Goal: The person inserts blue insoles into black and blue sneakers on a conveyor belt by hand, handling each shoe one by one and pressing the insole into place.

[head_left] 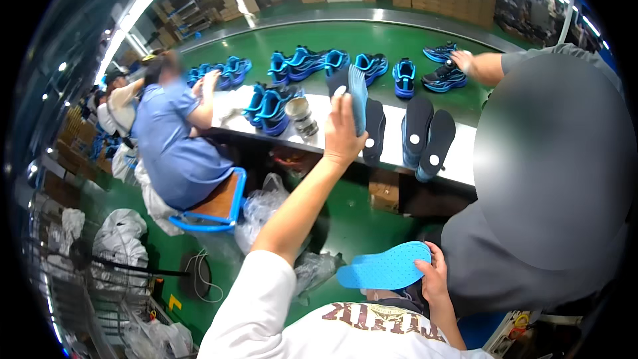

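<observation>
The left hand is raised over the near edge of the long white bench, its fingers clamped on an upright bundle of black flat insoles and ribbed light-blue insoles. The right hand is well below the near edge, close to the person's body, with thumb and fingers pinched on the rounded end of the flat, light-blue, perforated foam insoles, whose outlines overlap.

On the bench surface, just right of the left hand, lies a long black insole with a white round dot. Farther right, two black insoles with white dots and blue undersides lie side by side, their dotted ends reaching the near edge. Left of the raised bundle stand a pale cylindrical container, near the same edge, and black-and-blue sports shoes just beside it.

Past the bench's far edge, more blue-and-black sneakers stand on the wide green surface, where a grey-sleeved co-worker's hand is at the shoes toward the right.
</observation>
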Tool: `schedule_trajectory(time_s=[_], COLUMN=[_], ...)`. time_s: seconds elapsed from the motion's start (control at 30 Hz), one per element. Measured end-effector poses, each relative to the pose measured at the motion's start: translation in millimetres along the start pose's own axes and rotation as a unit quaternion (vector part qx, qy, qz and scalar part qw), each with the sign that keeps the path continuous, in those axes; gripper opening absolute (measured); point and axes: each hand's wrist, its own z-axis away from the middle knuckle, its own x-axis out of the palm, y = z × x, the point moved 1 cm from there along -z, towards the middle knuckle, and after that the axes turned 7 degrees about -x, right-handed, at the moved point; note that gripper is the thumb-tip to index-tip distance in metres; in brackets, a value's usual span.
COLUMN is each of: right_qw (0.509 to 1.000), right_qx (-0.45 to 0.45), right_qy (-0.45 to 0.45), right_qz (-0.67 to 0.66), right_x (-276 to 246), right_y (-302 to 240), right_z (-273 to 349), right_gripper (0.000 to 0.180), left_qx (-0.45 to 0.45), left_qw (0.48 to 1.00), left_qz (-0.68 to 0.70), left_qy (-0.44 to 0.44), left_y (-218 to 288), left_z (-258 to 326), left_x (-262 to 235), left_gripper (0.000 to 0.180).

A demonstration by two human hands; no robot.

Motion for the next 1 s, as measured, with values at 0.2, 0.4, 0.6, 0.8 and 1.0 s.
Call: schedule_trajectory(time_s=[0.2, 0.4, 0.6, 0.8, 1.0], right_qw=[0.997, 0.985, 0.991, 0.992, 0.957], right_qx=[-0.051, -0.092, -0.094, -0.011, 0.089], right_qy=[0.054, 0.119, 0.100, -0.128, -0.165], right_qz=[-0.039, -0.089, -0.008, -0.020, -0.219], right_x=[54, 56, 111, 158, 187], right_y=[-74, -113, -187, -128, -64], right_z=[-108, -158, -257, -438, -480], right_gripper=[0.059, 0.055, 0.056, 0.073, 0.081], left_qx=[0.163, 0.145, -0.214, -0.377, -0.581], left_qw=[0.966, 0.953, 0.597, 0.432, 0.287], left_qz=[-0.087, 0.085, 0.450, 0.388, 0.490], left_qy=[-0.181, -0.254, -0.628, -0.722, -0.583], left_y=[-113, -99, -149, -170, -196], left_z=[32, 11, -67, -111, -112], left_x=[147, 110, 115, 128, 132], left_gripper=[0.056, 0.057, 0.041, 0.050, 0.058])
